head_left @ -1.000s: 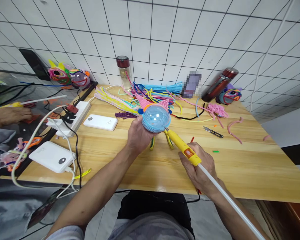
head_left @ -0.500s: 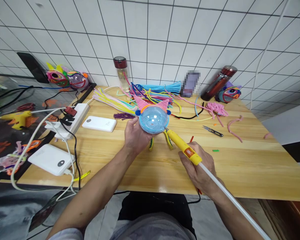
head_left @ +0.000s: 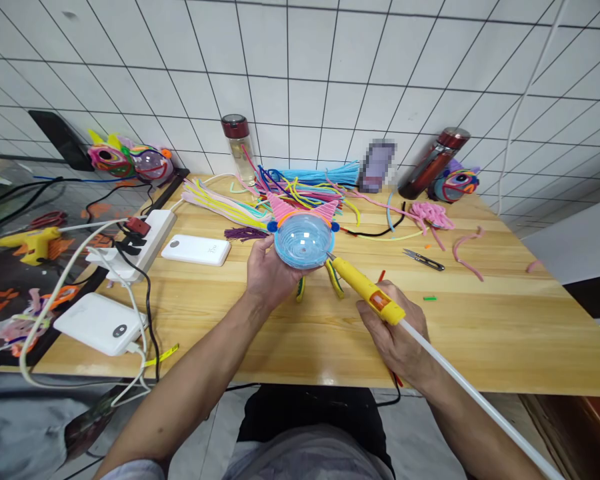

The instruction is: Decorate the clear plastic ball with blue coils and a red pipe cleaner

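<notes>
My left hand point(head_left: 273, 275) holds a clear, domed plastic craft piece point(head_left: 304, 241) from below and the left. Blue pipe cleaner rings its edge, with pink pointed ears point(head_left: 283, 208), an orange band and dark blue pompoms on its far side. In my right hand point(head_left: 399, 327) is a yellow hot glue gun point(head_left: 367, 288), its nozzle at the lower right rim of the piece; I cannot tell whether it touches. A long white glue stick point(head_left: 473, 393) runs out of the gun's back. Yellow-handled pliers point(head_left: 336, 281) lie partly hidden beneath the piece.
Bundles of pipe cleaners point(head_left: 315, 177) lie at the back. Thread snips point(head_left: 425, 260) and a pink coil point(head_left: 431, 215) are on the right. A power strip point(head_left: 153, 237), power banks point(head_left: 196, 250) and cables crowd the left. Two bottles point(head_left: 239, 150) stand against the tiled wall.
The view has shifted slightly. Both hands keep their hold, and the glue gun's nozzle remains at the lower right rim of the craft piece.
</notes>
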{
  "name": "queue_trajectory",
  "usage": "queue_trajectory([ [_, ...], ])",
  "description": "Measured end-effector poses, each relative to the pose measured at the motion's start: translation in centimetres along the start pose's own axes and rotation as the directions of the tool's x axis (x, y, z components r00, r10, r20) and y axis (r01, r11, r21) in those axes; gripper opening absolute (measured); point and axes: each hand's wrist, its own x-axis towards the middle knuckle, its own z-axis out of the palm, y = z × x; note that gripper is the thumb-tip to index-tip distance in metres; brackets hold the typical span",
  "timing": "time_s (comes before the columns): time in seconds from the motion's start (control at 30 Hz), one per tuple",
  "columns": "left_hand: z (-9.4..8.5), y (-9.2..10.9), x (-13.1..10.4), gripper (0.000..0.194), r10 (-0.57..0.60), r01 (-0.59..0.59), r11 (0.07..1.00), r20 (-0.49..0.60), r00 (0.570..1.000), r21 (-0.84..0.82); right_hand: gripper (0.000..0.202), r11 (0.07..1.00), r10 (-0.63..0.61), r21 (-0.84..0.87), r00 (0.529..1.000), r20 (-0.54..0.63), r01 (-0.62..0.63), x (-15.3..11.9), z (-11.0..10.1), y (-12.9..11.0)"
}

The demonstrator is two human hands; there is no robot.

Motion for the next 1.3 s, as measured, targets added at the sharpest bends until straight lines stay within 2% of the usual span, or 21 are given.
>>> queue_trajectory([
  [0.27, -0.01, -0.10, -0.07, 0.057, -0.008, 0.008, 1.000, -0.010, 1.000, -0.011, 0.011, 0.999, -0.036, 0.025, 0.999, -0.029, 0.036, 0.39, -0.13, 0.27],
  [0.47, 0.09, -0.03, -0.05, 0.057, -0.021, 0.021, 1.000, -0.028, 0.999, 0.009, 0.011, 1.000, -0.001, 0.023, 1.000, -0.015, 0.001, 0.18, -0.23, 0.23],
  [0.73, 0.22, -0.07, 0.01, 0.057, -0.042, 0.042, 0.999, -0.059, 0.997, -0.002, 0.013, 0.999, -0.013, 0.037, 0.999, -0.033, 0.014, 0.16, -0.17, 0.41],
  [1.13, 0.54, 0.07, 0.12, 0.045, -0.058, 0.050, 0.997, -0.141, 0.988, -0.058, 0.011, 0.999, 0.006, 0.053, 0.999, -0.034, -0.004, 0.20, -0.09, 0.33],
  [1.3, 0.59, 0.13, 0.06, 0.042, -0.063, 0.055, 0.997, -0.140, 0.988, -0.063, 0.012, 0.998, 0.005, 0.065, 0.999, -0.034, -0.003, 0.26, -0.17, 0.41],
])
